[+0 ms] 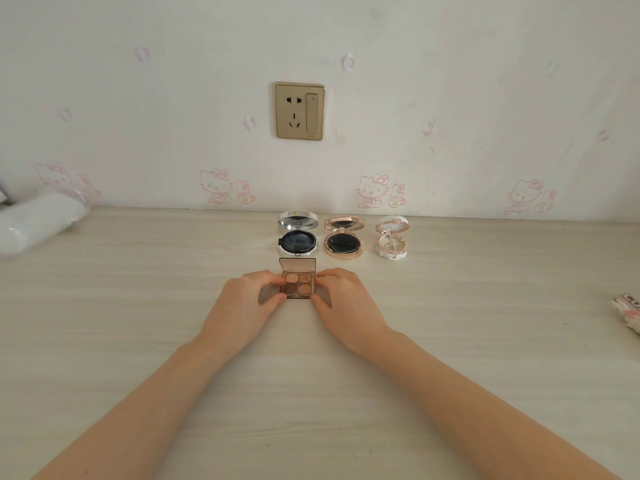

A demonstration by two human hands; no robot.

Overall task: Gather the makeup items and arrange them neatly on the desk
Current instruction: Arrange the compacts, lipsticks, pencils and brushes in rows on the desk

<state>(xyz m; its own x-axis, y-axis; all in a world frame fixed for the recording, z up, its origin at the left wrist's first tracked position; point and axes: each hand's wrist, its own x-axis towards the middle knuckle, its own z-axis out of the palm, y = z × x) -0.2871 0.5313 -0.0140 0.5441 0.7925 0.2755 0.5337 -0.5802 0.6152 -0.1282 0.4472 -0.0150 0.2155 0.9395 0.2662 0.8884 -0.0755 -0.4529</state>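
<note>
Left hand [242,301], right hand [349,299] pinch open eyeshadow palette [297,284] (side edges hidden); packet [628,311] cropped right.

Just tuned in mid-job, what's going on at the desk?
A person's left hand and right hand pinch the sides of an open eyeshadow palette resting on the desk, right in front of the silver compact. That compact, a rose-gold compact and a white compact stand open in a row along the wall.

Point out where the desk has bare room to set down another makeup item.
Bare desk: in front of the rose-gold compact and floral compact; left of the silver compact toward the plastic-wrapped roll. Crowded: eyeshadow palette between left hand and right hand.
</note>
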